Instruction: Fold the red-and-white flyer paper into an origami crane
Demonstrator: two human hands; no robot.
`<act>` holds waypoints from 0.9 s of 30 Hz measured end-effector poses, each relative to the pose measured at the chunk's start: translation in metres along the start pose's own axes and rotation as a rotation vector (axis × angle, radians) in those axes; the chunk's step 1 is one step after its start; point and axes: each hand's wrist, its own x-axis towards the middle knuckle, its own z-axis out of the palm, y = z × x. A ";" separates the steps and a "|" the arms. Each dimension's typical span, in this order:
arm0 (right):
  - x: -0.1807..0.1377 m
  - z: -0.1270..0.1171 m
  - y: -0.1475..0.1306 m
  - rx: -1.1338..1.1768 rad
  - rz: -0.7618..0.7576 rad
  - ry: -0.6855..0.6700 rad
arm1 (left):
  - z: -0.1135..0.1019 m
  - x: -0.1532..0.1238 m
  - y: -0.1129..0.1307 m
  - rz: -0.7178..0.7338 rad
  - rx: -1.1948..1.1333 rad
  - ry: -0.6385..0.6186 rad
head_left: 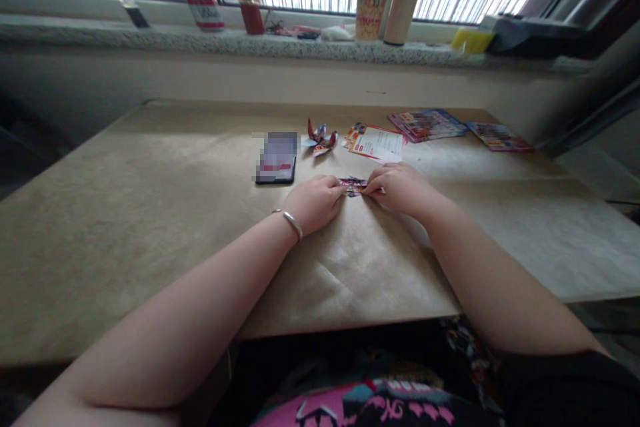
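Observation:
A small folded piece of colourful printed paper (353, 185) lies on the table between my two hands. My left hand (316, 201), with a silver bracelet at the wrist, has its fingers closed on the paper's left end. The fingers of my right hand (397, 188) pinch its right end. Just beyond stands a folded paper figure (321, 139) with pointed, upturned tips. A phone (277, 159) with its screen lit lies left of that figure. Behind my right hand rests a printed sheet or card (376, 143) with red and yellow edges.
Stacks of colourful printed cards (427, 125) and another pile (500, 136) lie at the back right of the table (150, 227). On the windowsill (300, 47) stand a red can (201, 3), a red bottle (251, 15), a patterned cup (373, 7) and a yellow item (471, 40).

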 end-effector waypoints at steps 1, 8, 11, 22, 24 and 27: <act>0.000 0.000 0.000 0.001 0.000 -0.003 | -0.001 0.000 0.001 -0.008 0.007 0.002; 0.001 -0.002 -0.002 -0.007 -0.004 -0.009 | -0.001 0.000 0.003 -0.016 0.041 0.032; 0.001 -0.002 -0.003 0.003 0.004 -0.008 | 0.000 0.001 0.004 -0.025 0.056 0.048; 0.001 -0.003 -0.002 0.002 0.012 -0.022 | 0.000 0.000 -0.002 -0.048 -0.028 0.044; 0.001 -0.002 -0.002 0.000 0.010 -0.021 | 0.000 0.001 -0.003 -0.069 -0.041 0.055; 0.001 -0.002 -0.003 -0.001 0.025 -0.018 | 0.001 0.002 -0.003 -0.087 -0.080 0.046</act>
